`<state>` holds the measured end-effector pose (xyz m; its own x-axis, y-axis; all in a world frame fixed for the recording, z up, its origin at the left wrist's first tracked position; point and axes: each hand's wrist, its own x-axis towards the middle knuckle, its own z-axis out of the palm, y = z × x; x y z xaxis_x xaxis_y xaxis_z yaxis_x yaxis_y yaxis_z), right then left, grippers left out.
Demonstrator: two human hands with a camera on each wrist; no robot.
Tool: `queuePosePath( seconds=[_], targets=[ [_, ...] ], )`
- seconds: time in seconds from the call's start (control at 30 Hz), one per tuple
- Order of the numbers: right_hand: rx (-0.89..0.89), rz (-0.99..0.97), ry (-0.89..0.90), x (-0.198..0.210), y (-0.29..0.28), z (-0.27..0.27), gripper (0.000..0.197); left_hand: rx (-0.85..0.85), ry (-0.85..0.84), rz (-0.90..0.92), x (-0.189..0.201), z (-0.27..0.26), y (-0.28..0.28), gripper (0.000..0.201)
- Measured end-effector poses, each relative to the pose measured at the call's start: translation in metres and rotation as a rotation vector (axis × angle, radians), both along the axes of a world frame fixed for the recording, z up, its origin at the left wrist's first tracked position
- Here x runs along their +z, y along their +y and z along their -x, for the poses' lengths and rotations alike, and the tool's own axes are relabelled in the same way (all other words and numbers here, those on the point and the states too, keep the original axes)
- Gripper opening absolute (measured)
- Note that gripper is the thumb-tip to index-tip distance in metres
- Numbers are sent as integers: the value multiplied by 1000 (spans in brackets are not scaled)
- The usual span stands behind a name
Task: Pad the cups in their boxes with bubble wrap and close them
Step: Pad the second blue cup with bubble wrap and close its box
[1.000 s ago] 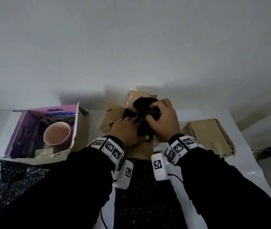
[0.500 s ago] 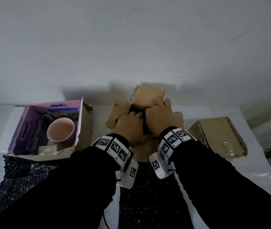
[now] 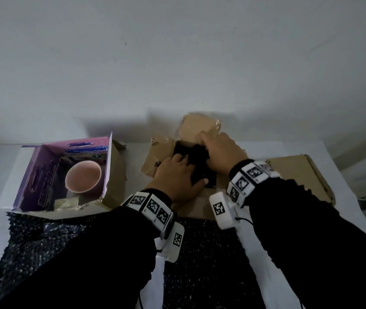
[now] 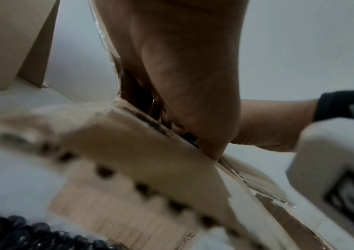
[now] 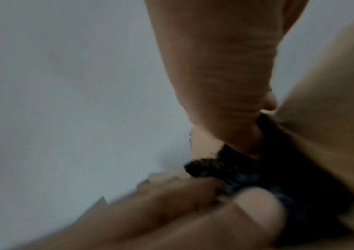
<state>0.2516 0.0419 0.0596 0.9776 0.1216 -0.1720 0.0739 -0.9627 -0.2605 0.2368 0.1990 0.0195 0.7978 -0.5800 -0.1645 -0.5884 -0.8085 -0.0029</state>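
A brown cardboard box stands open at the table's middle, with its rear flap up and its left flap spread out. Black bubble wrap fills its opening; whatever lies under the wrap is hidden. My left hand presses flat on the wrap from the near left. My right hand reaches in from the right with bent fingers, and its thumb and fingers pinch the wrap. A pink cup sits uncovered in a purple-lined box at the left.
A closed brown box lies at the right. Black bubble wrap sheets cover the table in front and at the near left. A white wall rises just behind the boxes.
Both hands have gone down with the black wrap bundle, from above the box into its opening. The wrap now sits low between the flaps.
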Motion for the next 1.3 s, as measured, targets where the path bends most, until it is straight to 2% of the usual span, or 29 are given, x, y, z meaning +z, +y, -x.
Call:
queuePosePath(
  seconds=[0.1,0.17,0.2,0.3,0.4,0.53,0.6,0.7,1.0,1.07,1.17,1.23,1.3],
  targets=[
    [-75,47,-196,-11,0,12,18,8,4,24,-2,0,0,69],
    [-113,139,-241,-16,4,18,4,7,15,29,-1,-1,0,70],
    [-135,180,-258,-16,6,20,5,4,18,24,0,-2,0,70],
    [-180,253,-217,-18,8,21,17,1,12,14,0,-1,0,70],
    [-152,249,-56,-16,9,9,30,3,3,13,-1,-2,-1,70],
    [-91,290,143,-16,6,-4,31,-5,11,20,1,-2,-1,68],
    [-41,298,135,-13,3,-6,32,-5,4,23,0,0,0,68],
    [0,325,21,-6,3,-7,23,-5,-6,25,-3,4,1,69],
    [-155,249,-65,-3,14,10,28,-1,-8,93,-11,8,5,77],
    [-150,246,-8,5,19,21,30,8,-1,94,-11,8,5,80],
    [-202,210,133,14,22,20,48,7,4,100,-9,10,4,83],
    [-236,178,170,8,18,16,58,6,9,101,-10,12,4,84],
    [-194,210,165,2,16,18,63,14,8,88,-10,12,3,87]
  ],
)
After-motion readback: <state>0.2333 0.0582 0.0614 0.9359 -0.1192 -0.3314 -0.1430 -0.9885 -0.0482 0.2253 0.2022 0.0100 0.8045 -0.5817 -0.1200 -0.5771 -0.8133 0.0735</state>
